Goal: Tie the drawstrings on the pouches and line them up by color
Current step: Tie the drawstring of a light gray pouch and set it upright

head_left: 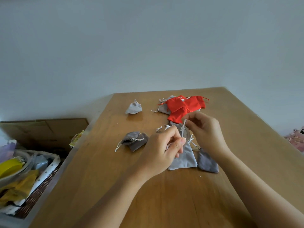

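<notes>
A light grey pouch (185, 157) lies on the wooden table (102, 170) under both hands. My left hand (162, 149) pinches one white drawstring (183, 131) at the pouch's mouth. My right hand (204, 129) pinches the other end of the string a little higher. A dark grey pouch (207, 161) lies just right of it. Another dark grey pouch (135, 140) with a loose cord sits to the left. A closed light grey pouch (134, 108) stands further back. Several red pouches (182, 106) lie heaped on grey ones at the back.
The table's left edge runs diagonally. Beyond it stand a cardboard box (44, 130) and a wicker basket (36, 186) holding cloth and a bowl. Pink items (296, 139) show at the far right edge. Bare wood fills the near part of the table.
</notes>
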`<state>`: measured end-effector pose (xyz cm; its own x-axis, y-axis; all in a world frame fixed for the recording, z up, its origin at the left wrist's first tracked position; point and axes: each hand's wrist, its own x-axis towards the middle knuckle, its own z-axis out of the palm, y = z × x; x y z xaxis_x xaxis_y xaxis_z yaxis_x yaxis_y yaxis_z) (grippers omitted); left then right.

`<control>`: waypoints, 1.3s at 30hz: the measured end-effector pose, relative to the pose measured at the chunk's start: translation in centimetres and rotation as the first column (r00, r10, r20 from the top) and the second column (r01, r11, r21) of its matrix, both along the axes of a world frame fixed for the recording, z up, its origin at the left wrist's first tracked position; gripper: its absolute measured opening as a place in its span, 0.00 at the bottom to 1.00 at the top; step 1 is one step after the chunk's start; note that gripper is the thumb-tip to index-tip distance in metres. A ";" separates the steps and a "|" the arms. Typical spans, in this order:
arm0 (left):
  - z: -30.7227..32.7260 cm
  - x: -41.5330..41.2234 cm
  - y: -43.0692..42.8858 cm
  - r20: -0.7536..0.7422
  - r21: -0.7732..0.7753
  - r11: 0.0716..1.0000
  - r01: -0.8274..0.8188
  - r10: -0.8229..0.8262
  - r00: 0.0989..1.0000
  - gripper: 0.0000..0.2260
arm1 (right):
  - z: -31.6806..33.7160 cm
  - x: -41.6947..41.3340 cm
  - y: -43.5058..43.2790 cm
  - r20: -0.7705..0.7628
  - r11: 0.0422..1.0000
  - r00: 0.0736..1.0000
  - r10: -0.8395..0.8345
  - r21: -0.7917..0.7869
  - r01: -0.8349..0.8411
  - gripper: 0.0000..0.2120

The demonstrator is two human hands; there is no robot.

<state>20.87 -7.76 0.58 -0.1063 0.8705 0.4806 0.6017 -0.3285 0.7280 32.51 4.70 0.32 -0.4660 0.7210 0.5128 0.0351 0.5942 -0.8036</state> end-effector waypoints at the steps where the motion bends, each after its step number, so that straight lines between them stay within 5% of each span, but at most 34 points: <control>1: 0.0 0.1 0.0 0.016 -0.008 1.000 0.008 -0.008 1.000 0.10 | -0.1 0.0 -0.1 0.026 0.997 0.999 -0.031 0.076 0.029 0.13; 9: 0.7 0.5 -0.1 0.027 -0.041 0.997 0.058 -0.057 0.998 0.11 | -0.7 -0.3 0.1 0.012 0.901 0.992 -0.125 0.421 0.109 0.08; 16: 0.9 -0.3 0.3 0.110 0.108 0.991 -0.074 0.062 0.992 0.10 | -1.0 0.1 0.9 0.054 0.908 0.985 -0.165 0.398 0.131 0.08; 21: 1.4 -1.3 0.4 0.616 0.042 0.999 -0.008 -0.020 0.788 0.09 | -1.3 -0.3 0.2 0.085 0.930 0.991 -0.108 0.361 0.071 0.06; 24: 2.0 -1.7 0.2 0.750 0.059 0.997 -0.050 -0.012 0.661 0.08 | -1.4 -1.0 -1.2 0.128 0.928 0.991 -0.046 0.374 -0.005 0.03; 31: 2.4 -3.0 0.2 0.808 -0.086 0.991 -0.103 0.130 0.575 0.06 | -0.8 -1.2 -2.9 0.066 0.919 0.998 0.023 0.393 -0.047 0.03; 39: 1.9 -4.0 0.1 0.671 -0.373 0.928 0.021 0.254 0.696 0.05 | -0.7 -1.1 -2.9 0.007 0.880 1.000 0.014 0.476 -0.015 0.07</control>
